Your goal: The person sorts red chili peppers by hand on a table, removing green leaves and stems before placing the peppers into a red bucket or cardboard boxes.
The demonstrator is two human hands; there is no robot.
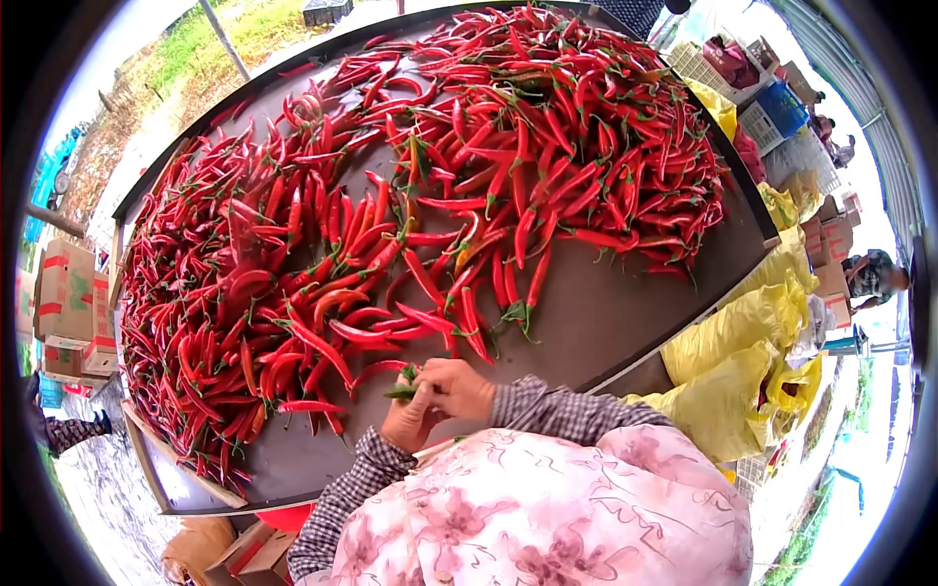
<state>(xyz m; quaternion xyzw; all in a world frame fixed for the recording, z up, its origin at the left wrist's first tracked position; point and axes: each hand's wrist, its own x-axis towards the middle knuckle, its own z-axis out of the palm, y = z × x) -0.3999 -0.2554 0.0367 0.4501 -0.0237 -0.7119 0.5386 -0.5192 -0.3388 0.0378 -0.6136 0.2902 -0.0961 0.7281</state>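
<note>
A large heap of red chili peppers (547, 127) with green stems is spread over a dark table (625, 313). At the table's near edge my two hands meet, fingers pinched together. Green stems or leaves (402, 384) stick out from between my left hand (405, 420) and my right hand (459, 390). My left hand is closed on this green bit. The fingers of my right hand are bent inward against the left fingertips; what they grip is hidden. One red chili (376, 371) lies right beside the hands.
Yellow sacks (728, 381) stand along the table's right side. Cardboard boxes (66, 293) are stacked at the left, near a person's leg (78, 432). Another person (873, 275) is at the far right. A raised rim (156, 469) borders the table.
</note>
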